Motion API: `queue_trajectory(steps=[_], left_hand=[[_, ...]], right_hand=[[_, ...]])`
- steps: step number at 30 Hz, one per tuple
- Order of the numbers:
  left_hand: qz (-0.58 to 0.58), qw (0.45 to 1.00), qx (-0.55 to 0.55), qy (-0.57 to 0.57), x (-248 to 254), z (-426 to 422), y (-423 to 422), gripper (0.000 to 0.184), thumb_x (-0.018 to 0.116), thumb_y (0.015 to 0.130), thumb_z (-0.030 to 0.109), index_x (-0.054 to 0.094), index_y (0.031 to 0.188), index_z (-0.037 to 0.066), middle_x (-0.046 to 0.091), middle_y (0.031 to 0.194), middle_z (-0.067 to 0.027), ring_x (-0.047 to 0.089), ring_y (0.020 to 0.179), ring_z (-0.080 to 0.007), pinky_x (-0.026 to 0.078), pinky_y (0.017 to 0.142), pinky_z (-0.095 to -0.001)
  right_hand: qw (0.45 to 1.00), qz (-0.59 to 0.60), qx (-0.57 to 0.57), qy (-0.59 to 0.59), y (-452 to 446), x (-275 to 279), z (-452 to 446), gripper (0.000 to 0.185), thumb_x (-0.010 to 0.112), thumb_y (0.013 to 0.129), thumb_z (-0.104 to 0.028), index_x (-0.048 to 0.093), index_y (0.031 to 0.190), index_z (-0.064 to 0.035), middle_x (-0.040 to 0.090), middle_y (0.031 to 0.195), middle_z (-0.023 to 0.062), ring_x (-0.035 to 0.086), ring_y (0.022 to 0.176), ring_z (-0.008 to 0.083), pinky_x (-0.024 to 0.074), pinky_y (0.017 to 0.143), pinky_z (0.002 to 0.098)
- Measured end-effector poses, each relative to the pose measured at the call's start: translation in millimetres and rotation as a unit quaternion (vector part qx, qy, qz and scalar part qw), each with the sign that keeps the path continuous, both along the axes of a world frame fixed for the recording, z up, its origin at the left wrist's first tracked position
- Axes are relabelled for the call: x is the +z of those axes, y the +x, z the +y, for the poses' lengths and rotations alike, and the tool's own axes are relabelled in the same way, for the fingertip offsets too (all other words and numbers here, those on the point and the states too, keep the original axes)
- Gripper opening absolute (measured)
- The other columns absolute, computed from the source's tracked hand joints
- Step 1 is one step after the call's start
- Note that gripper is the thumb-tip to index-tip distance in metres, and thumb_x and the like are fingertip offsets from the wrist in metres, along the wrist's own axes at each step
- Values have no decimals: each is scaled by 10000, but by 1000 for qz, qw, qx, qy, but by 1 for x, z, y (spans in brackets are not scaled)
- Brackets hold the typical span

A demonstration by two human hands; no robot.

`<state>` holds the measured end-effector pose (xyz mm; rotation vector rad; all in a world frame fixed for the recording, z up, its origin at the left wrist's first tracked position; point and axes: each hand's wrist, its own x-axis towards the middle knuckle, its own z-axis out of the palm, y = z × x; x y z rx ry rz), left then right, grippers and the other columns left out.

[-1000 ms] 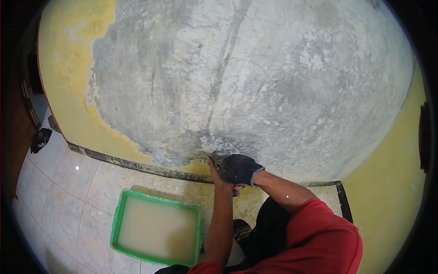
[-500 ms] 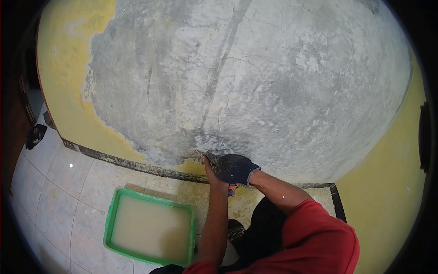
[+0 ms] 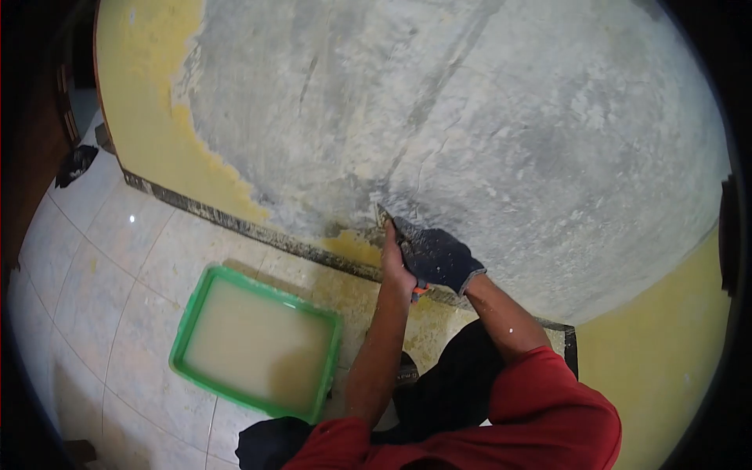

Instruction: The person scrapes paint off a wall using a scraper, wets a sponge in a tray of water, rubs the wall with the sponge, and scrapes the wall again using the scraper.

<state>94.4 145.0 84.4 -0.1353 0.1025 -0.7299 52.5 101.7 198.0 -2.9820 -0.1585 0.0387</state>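
Note:
My right hand (image 3: 440,254), in a dark blue glove speckled with dust, is closed round a scraper. The scraper's narrow blade (image 3: 382,213) points up at the bare grey patch of wall (image 3: 345,133), close to its lower edge. Below the hands its orange and dark handle end (image 3: 421,291) sticks out. My left hand (image 3: 396,266) is bare and pressed against the glove, its thumb side along the tool. Most of the left fingers are hidden behind the glove, but the hand is closed on the scraper too.
A green tray (image 3: 180,345) of cloudy liquid stands on the tiled floor (image 3: 133,274) to the left. Yellow paint (image 3: 141,102) borders the grey patch. A dark, scuffed skirting strip (image 3: 211,214) runs along the wall's foot. A black bag (image 3: 76,165) lies at far left.
The view has shifted and tilted a little. In it, both hands and the scraper sit higher and further right, still together at the grey patch's lower part.

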Motion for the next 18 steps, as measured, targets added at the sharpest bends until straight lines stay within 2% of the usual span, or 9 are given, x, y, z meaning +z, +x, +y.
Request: queue_trajectory(steps=[2, 4, 5, 6, 8, 9, 14, 15, 18], left_hand=[[2, 1000, 0, 24, -1, -2, -3, 547, 517, 892, 551, 560, 1191, 96, 620, 1082, -130, 613, 961, -302, 500, 852, -458], [31, 996, -69, 54, -6, -5, 2, 565, 536, 872, 576, 579, 1152, 87, 628, 1063, -135, 621, 942, -293, 501, 838, -477], [40, 995, -81, 51, -7, -7, 3, 525, 475, 920, 530, 583, 1172, 83, 629, 1087, -138, 613, 980, -315, 497, 873, -476], [46, 994, -81, 51, -5, -5, 1, 525, 475, 920, 530, 583, 1172, 83, 629, 1087, -138, 613, 980, -315, 497, 873, -476], [76, 992, -81, 67, 1, -4, 0, 505, 465, 931, 513, 582, 1176, 88, 627, 1097, -133, 608, 994, -319, 500, 869, -478], [79, 990, -88, 75, 2, -4, 2, 481, 464, 940, 489, 581, 1180, 90, 626, 1099, -137, 607, 1003, -318, 501, 874, -477], [61, 996, -58, -9, -22, -20, 7, 493, 468, 934, 495, 574, 1196, 91, 622, 1119, -143, 609, 1003, -320, 496, 886, -477], [53, 997, -49, -25, -26, -23, 9, 500, 469, 931, 498, 570, 1203, 91, 621, 1125, -144, 609, 1004, -321, 494, 892, -476], [-6, 995, -46, -92, -36, -22, 11, 525, 461, 927, 517, 562, 1218, 92, 613, 1147, -144, 599, 1027, -318, 485, 908, -472]], right_hand=[[1000, 11, -15, 1, -3, -4, -3, 390, 519, 802, -237, 578, 1115, -12, 634, 935, 248, 607, 857, 406, 470, 748, 470], [999, -36, 22, -29, -4, -8, -6, 408, 498, 820, -229, 543, 1162, -10, 634, 886, 250, 607, 829, 410, 469, 738, 482], [999, -7, -8, -43, -4, -6, -4, 404, 482, 834, -239, 543, 1162, -12, 632, 895, 255, 610, 828, 410, 469, 739, 492], [999, -1, -8, -42, -4, -7, -4, 404, 482, 834, -239, 543, 1162, -12, 632, 895, 255, 610, 828, 410, 469, 739, 492], [998, 5, -2, -58, -1, -8, -6, 500, 484, 823, -208, 467, 1294, -40, 627, 804, 255, 604, 741, 422, 471, 671, 497], [998, 8, 0, -58, -1, -8, -4, 500, 484, 823, -208, 467, 1294, -40, 627, 804, 255, 604, 741, 422, 471, 671, 497], [996, -50, -2, -78, -1, -20, -6, 348, 504, 803, -206, 598, 1074, -9, 624, 786, 250, 603, 720, 420, 468, 651, 497], [996, -49, -2, -78, 1, -20, -5, 348, 504, 803, -206, 598, 1074, -9, 624, 786, 250, 603, 720, 420, 468, 651, 497], [987, 36, 17, -153, 1, -15, 3, 291, 516, 792, -209, 617, 967, 1, 621, 769, 250, 603, 707, 417, 467, 641, 499]])
